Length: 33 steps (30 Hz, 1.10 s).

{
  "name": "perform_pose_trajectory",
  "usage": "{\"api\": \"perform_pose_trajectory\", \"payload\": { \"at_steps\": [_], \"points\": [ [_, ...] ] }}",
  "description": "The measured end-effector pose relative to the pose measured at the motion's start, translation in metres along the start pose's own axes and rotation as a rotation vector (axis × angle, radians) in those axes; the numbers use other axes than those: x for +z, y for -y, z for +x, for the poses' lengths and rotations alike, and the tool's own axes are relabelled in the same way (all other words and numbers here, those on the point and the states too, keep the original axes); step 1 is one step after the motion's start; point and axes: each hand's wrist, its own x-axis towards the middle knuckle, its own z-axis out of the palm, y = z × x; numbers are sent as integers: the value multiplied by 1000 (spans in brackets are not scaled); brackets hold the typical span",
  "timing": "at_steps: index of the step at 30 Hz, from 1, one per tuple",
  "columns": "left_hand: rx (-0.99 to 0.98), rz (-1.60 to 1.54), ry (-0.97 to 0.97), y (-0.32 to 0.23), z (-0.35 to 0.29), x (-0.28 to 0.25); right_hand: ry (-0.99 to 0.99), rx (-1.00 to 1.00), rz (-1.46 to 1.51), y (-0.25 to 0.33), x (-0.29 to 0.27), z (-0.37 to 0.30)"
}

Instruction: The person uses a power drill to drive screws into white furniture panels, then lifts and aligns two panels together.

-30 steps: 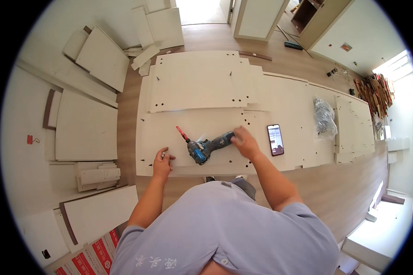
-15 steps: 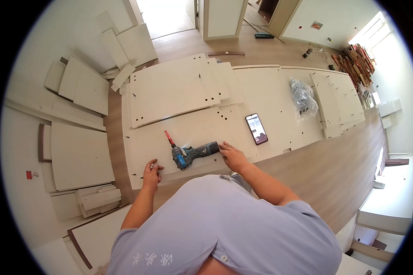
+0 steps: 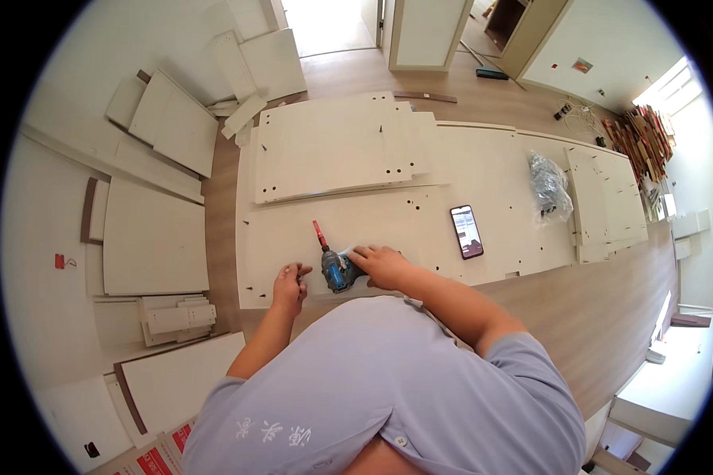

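Note:
My right hand is closed over the handle of a blue and grey cordless driver, hiding most of the handle and its base. The driver lies on a large white panel, its red-sleeved bit pointing away from me. Just left of the tool is my left hand, fingers curled and pinched together near the panel's front edge. Whatever they hold is too small to make out. Several small dark connector screws stand in the panel left of that hand.
A smaller white panel is stacked on the far side. To the right lie a phone, a clear plastic bag of hardware and more boards. Other panels lean along the left wall. Wood strips are piled far right.
My right hand has moved from the driver's base end onto its handle. The left hand stays closed beside the tool. The whole view has shifted, with the scene sliding to the right.

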Motion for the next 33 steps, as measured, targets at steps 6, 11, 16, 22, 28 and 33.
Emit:
{"api": "perform_pose_trajectory", "payload": {
  "at_steps": [6, 11, 16, 22, 28, 33],
  "points": [
    [49, 48, -29, -13, 23, 9, -16, 28, 247, -3, -13, 0],
    [52, -153, 11, -15, 34, 26, -17, 276, 747, 4, -54, -56],
    [13, -121, 112, -12, 33, 53, -192, 367, 923, -1, -44, -81],
    [-60, -52, 258, -9, 32, 80, -257, 406, 1028, 4, -51, -94],
    [-221, 69, 446, -9, 34, 102, -236, 491, 1249, -10, -37, -103],
    [-158, 344, 488, 5, 37, 120, -341, 580, 1012, -20, -30, -106]
  ]
}}
